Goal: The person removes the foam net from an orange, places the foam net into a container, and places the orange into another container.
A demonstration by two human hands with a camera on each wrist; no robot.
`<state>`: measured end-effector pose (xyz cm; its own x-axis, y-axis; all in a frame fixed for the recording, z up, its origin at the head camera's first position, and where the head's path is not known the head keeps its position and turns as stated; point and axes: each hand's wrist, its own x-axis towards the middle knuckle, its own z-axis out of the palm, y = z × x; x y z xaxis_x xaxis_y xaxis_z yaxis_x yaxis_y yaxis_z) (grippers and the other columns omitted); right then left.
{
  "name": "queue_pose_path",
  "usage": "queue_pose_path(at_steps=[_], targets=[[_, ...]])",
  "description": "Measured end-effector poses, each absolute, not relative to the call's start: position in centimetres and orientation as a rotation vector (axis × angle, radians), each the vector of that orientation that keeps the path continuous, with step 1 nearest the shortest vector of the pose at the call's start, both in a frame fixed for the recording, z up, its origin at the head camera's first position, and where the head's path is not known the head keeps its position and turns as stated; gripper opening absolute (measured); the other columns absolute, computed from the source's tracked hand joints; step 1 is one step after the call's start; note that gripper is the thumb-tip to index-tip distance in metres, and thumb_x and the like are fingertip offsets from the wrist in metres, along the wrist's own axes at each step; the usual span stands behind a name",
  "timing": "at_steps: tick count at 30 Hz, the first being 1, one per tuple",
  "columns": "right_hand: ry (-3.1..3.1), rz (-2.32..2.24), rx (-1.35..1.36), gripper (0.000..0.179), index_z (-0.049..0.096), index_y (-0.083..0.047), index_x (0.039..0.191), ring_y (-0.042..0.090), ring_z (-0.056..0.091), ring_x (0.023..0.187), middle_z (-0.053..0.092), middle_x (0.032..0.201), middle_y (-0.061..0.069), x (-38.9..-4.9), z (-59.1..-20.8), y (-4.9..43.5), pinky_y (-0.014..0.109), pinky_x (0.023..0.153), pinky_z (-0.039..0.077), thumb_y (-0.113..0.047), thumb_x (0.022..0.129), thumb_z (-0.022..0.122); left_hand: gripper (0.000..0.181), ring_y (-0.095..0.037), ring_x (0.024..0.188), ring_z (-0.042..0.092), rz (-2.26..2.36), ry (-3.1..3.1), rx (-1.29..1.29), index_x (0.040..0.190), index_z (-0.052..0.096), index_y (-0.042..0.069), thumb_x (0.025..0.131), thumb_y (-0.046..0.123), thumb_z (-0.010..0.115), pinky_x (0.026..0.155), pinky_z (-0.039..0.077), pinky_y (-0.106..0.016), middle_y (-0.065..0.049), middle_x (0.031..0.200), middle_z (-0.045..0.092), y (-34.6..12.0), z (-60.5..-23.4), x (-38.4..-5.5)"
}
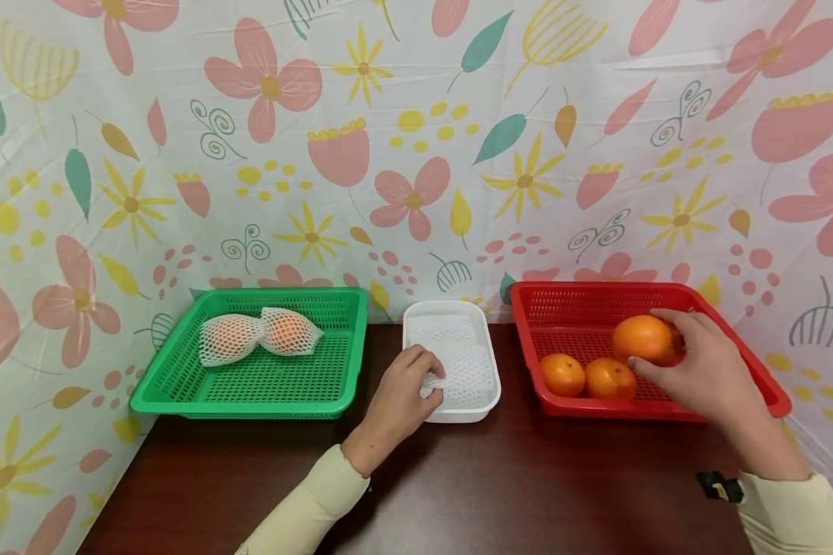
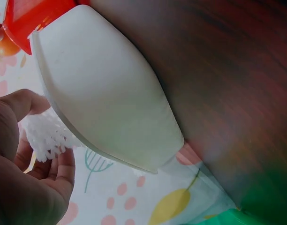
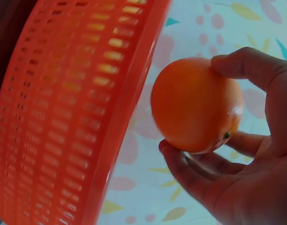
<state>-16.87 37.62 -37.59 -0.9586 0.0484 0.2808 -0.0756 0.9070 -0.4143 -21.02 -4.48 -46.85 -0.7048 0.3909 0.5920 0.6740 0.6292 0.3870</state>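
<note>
My right hand grips an orange between thumb and fingers, over the red basket. In the right wrist view that orange is beyond the basket's rim, its small green stem mark showing. Two more oranges lie in the basket's near left part. At the left side of the white tray, my left hand pinches a white foam net sleeve. More white netting lies inside the tray.
A green basket stands on the left with two net-wrapped orange fruits in it. The dark wooden table carries all three containers. Behind them hangs a floral-patterned cloth.
</note>
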Motion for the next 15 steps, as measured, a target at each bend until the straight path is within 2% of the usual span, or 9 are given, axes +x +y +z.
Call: queue_pose_path(at_steps=[7,15], targets=[[-2.906,0.556,-0.067,0.094,0.044,0.012,0.146,0.054,0.047,0.108,0.046,0.132,0.039,-17.8,-37.6,39.2,0.074,0.081,0.052,-0.029,0.078,0.094,0.031,-0.013,0.098,0.06,-0.843,-2.449,-0.83,0.098,0.067,0.016,0.081,0.012,0.091,0.086,0.055,-0.027,0.006,0.102,0.059,-5.0,-46.9,-20.7],[-2.987,0.519,-0.133,0.096,0.042,0.017,0.141,0.054,0.047,0.102,0.047,0.123,0.04,-18.3,-37.8,40.8,0.07,0.078,0.052,-0.03,0.076,0.094,0.033,-0.013,0.101,0.059,-0.831,-2.473,-0.864,0.102,0.067,0.018,0.082,0.021,0.093,0.087,0.054,-0.027,0.006,0.105,0.059,-5.2,-46.9,-20.6]])
